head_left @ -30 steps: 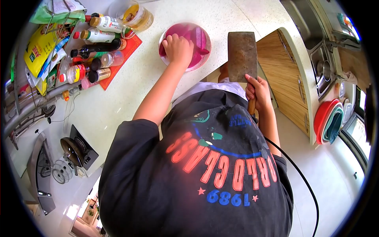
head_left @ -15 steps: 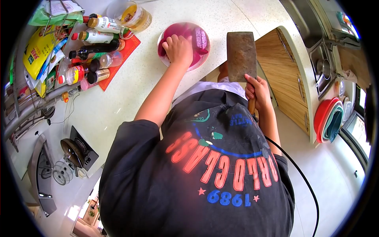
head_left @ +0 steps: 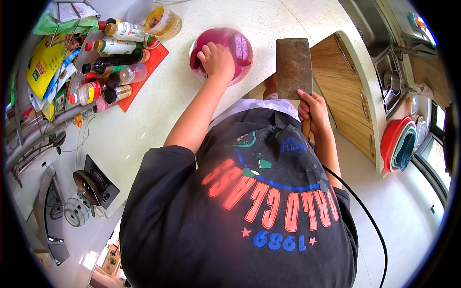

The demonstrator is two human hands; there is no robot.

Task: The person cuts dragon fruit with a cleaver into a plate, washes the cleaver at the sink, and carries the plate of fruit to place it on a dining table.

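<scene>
Pale speckled desk (head_left: 158, 110) wraps a corner. Wood-grain cabinet doors (head_left: 348, 96) below, steel sink (head_left: 391, 79) at right. Light tiled floor (head_left: 398, 216). Window (head_left: 439, 153) at far right, probably (edge heavily distorted). Bright daylight.

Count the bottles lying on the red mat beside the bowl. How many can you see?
7: two white bottles at the top, a dark bottle below them, a clear one, then a red-labelled one and two small jars. Others may be hidden.

Left hand (head_left: 217, 60) in bowl (head_left: 201, 38) — cleaver (head_left: 293, 67) raised.
</scene>
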